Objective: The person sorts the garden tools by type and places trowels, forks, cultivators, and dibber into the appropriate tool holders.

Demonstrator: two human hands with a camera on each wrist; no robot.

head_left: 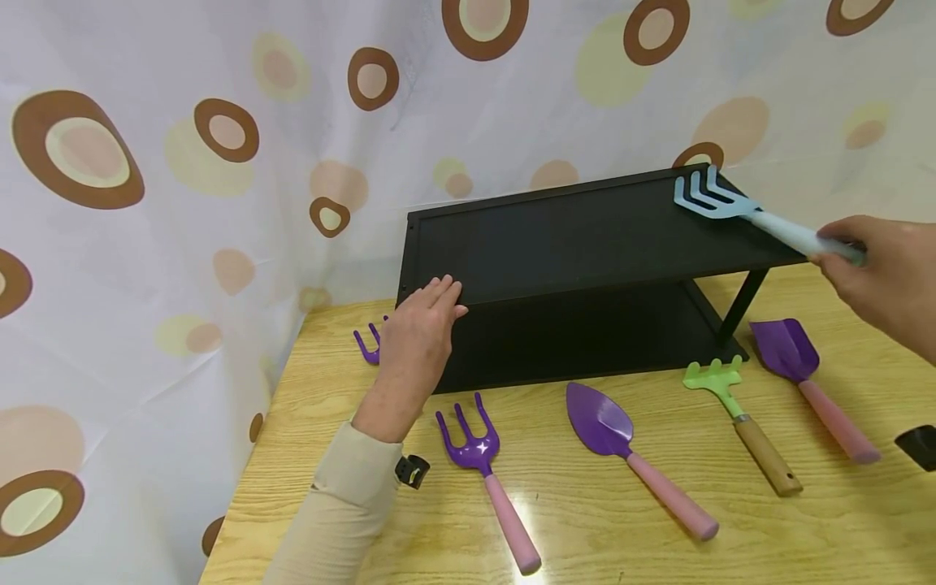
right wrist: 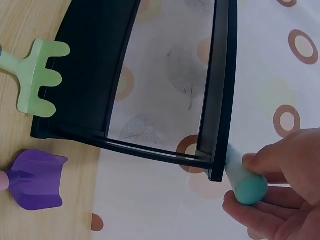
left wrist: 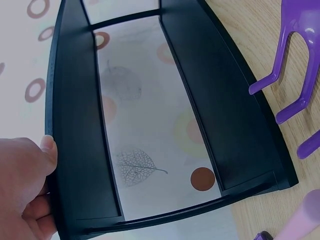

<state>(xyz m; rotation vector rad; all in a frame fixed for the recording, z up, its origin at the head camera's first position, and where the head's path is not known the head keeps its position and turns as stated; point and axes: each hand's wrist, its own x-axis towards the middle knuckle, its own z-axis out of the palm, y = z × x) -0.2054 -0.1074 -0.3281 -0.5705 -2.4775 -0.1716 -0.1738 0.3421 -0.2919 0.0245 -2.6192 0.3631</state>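
My right hand (head_left: pixel 888 276) pinches the handle end of a light blue hand fork (head_left: pixel 720 203), its tines over the right end of the upper board of a two-tier black shelf (head_left: pixel 556 236). In the right wrist view, the thumb and fingers close around the teal-tipped handle (right wrist: pixel 245 182) beside the shelf's edge. My left hand (head_left: pixel 420 337) holds the shelf's front left corner. The left wrist view shows that thumb (left wrist: pixel 49 150) against the edge of the upper board. Partly behind the left hand lies a purple fork (head_left: pixel 370 351).
Along the table in front of the shelf lie a purple hand fork (head_left: pixel 474 449) with a pink handle, a purple trowel (head_left: pixel 600 418), a small green rake (head_left: pixel 717 382) with a wooden handle, and a purple scoop (head_left: pixel 786 349). A patterned curtain (head_left: pixel 183 325) hangs behind and at the left.
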